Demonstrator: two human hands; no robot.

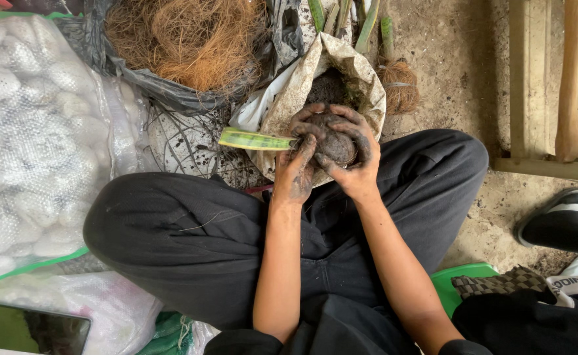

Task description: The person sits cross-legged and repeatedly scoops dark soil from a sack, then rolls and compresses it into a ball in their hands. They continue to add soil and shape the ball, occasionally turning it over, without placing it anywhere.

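Observation:
Both my hands are cupped around a dark ball of soil (333,142) held over an open paper sack of soil (361,79). My left hand (299,167), smeared with dirt, presses the ball from the left. My right hand (354,154) wraps it from the right and top. A green-and-yellow striped leaf (252,139) sticks out leftward from the ball. My legs in black trousers (197,243) are crossed beneath.
A black bag of brown coconut fibre (190,39) lies at the top. A large sack of white lumps (32,131) fills the left. A phone (32,329) rests bottom left. More wrapped plants (397,85), wooden frame (545,85) and another person's shoe (565,220) sit right.

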